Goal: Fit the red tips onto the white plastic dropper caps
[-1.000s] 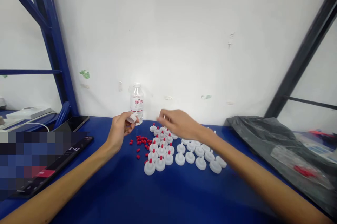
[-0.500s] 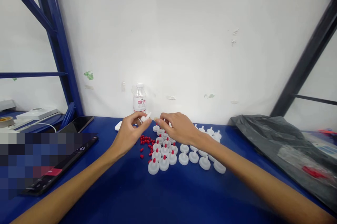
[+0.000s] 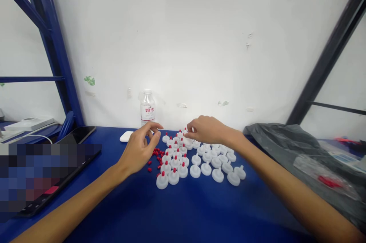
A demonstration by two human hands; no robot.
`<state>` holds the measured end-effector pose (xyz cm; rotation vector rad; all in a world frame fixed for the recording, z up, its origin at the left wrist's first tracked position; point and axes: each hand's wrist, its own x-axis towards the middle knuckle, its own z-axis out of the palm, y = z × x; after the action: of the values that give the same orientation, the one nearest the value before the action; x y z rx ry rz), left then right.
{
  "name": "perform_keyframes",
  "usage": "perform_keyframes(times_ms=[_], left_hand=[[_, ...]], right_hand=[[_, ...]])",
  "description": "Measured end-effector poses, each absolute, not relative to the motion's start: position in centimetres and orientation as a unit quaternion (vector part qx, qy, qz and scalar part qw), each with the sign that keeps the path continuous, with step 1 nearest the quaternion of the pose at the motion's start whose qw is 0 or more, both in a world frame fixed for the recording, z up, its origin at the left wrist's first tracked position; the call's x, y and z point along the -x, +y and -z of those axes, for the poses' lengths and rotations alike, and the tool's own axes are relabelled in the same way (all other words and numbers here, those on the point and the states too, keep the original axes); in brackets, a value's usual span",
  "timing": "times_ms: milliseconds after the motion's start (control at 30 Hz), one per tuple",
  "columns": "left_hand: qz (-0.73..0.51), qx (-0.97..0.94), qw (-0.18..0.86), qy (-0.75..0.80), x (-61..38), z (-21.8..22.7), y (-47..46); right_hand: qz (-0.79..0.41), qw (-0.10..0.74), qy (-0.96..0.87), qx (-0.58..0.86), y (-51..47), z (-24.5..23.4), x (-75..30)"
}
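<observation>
My left hand (image 3: 140, 146) hovers above the left part of the table, its fingers curved and apart with nothing between them. Just under it lies a loose pile of small red tip caps (image 3: 157, 154). My right hand (image 3: 210, 130) reaches to the back of the rows, thumb and fingers pinched on a white spout cap (image 3: 188, 143), which they partly hide. Several white spout caps with red tips (image 3: 174, 176) stand upright in rows between the hands. To their right are several white spout caps without red tips (image 3: 217, 175), some beneath my right wrist.
A clear water bottle (image 3: 147, 109) stands against the wall, near a white rounded case (image 3: 126, 136). Dark flat devices (image 3: 82, 136) lie at the left. A grey plastic bag (image 3: 274, 151) and a clear bag with red pieces (image 3: 328, 180) are at the right. Blue posts (image 3: 61, 52) rise at the left.
The white spout cap has left my left hand, whose fingers have opened. My right hand has moved right, away from the left, over the back of the rows. The view has shifted slightly.
</observation>
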<state>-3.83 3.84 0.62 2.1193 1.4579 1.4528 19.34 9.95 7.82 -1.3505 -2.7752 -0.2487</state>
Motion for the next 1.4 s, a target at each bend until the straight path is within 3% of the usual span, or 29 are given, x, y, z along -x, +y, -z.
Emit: perform_keyframes(times_ms=[100, 367, 1100, 1400], left_hand=[[-0.475, -0.726, 0.082, 0.491, 3.7, -0.5, 3.9], [-0.467, -0.741, 0.057, 0.478, 3.3, -0.4, 3.7], [-0.434, -0.763, 0.017, 0.479, 3.2, -0.3, 3.5], [-0.425, -0.768, 0.01, 0.479, 3.5, 0.0, 3.6]], right_hand=[[0.071, -0.054, -0.888, 0.451, 11.1, -6.9, -19.7], [0.065, -0.097, -0.887, 0.446, 11.8, -5.0, -18.8], [0.162, -0.056, -0.832, 0.528, 12.8, -5.4, -19.9], [0.092, -0.085, -0.855, 0.504, 14.1, -3.9, -20.5]])
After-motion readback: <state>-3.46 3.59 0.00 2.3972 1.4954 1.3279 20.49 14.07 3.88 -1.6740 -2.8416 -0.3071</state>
